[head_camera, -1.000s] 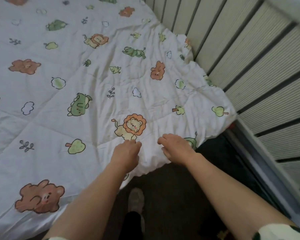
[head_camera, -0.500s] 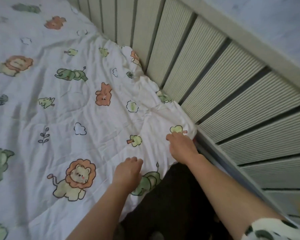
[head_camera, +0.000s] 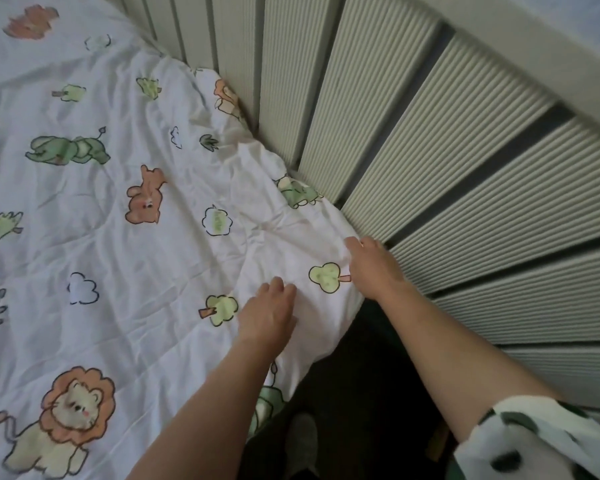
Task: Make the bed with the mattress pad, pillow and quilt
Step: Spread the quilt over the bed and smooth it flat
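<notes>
A white quilt [head_camera: 125, 244] printed with lions, bears, green animals and trees lies spread over the bed and fills the left of the view. Its right edge runs along the ribbed wall panels, and its near corner hangs over the bed's edge. My left hand [head_camera: 269, 315] rests flat on the quilt near that corner, fingers straight. My right hand [head_camera: 371, 266] lies on the quilt's right edge beside a green tree print, next to the wall; its fingertips press into the fabric. No pillow or mattress pad is in view.
Pale green ribbed wall panels [head_camera: 465, 168] with dark gaps rise directly right of the bed. A dark floor strip [head_camera: 361, 393] lies between bed and wall, with my slippered foot [head_camera: 302, 441] on it.
Both hands have moved up and right along the quilt toward the wall-side corner. The left hand has uncurled and now lies flat. The view has swung toward the wall.
</notes>
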A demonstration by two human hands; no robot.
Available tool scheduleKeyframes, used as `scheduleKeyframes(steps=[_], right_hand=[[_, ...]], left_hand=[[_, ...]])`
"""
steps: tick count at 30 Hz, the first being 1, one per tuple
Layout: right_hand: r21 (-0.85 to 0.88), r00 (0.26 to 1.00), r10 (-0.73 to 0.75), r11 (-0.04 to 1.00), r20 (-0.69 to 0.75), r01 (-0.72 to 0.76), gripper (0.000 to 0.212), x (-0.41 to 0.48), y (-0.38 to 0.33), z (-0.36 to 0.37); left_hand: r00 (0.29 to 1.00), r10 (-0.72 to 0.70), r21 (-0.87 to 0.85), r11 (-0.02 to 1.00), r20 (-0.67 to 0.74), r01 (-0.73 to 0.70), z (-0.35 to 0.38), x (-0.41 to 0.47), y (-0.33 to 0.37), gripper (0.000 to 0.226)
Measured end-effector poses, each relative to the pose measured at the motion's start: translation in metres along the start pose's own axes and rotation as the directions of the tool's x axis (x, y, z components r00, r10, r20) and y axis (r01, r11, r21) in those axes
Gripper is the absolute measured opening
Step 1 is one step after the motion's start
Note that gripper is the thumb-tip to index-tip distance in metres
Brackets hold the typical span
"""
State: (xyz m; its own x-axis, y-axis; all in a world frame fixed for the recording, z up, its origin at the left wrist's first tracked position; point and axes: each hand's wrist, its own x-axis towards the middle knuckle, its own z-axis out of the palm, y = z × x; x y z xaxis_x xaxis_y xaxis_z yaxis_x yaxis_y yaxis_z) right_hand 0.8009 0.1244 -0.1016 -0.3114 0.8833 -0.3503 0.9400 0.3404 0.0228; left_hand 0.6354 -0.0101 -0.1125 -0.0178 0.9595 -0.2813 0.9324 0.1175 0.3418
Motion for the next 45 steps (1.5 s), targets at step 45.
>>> scheduleKeyframes(steps=[45], right_hand=[[-0.174, 0.916, -0.396, 0.909, -0.067, 0.380, 0.040, 0.110, -0.120, -0.103]], left_hand=[[0.933, -0.249, -0.133, 0.966, -0.261, 0.221, -0.105, 0.056, -0.088, 0.022]])
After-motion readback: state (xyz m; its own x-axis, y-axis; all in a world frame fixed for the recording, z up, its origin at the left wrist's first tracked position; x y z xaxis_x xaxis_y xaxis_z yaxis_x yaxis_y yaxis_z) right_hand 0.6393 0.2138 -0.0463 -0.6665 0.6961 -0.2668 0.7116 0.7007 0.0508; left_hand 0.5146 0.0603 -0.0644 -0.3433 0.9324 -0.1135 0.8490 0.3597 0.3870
